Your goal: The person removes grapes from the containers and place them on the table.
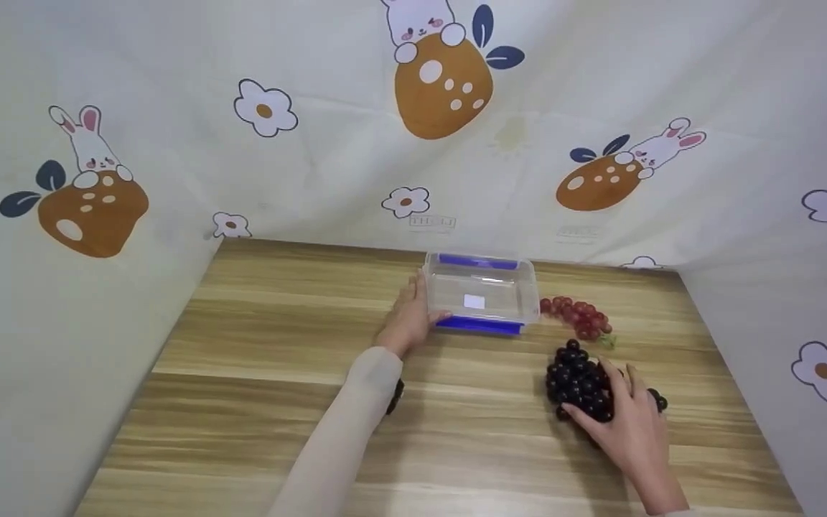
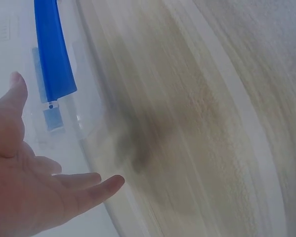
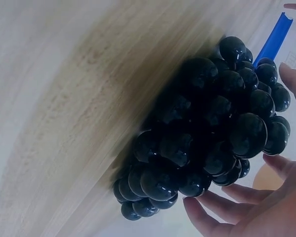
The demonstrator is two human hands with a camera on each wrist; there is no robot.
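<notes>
My left hand (image 1: 411, 316) rests against the left side of a clear plastic container (image 1: 485, 291) with blue latches (image 1: 480, 326). Its thumb lies near the front latch, and in the left wrist view the hand's fingers (image 2: 96, 192) extend straight along the container wall. On the right, a bunch of black grapes (image 1: 575, 384) lies in the grip of my right hand (image 1: 632, 424). Thumb and fingers spread around the bunch, as the right wrist view of the black grapes (image 3: 207, 123) also shows. A small bunch of red grapes (image 1: 578, 316) lies just right of the container.
A dark object (image 1: 395, 397) is mostly hidden beneath my left forearm; its kind cannot be made out. The wood-grain table (image 1: 263, 309) is bordered at the back and both sides by a pale cloth (image 1: 327, 172) printed with rabbits and flowers.
</notes>
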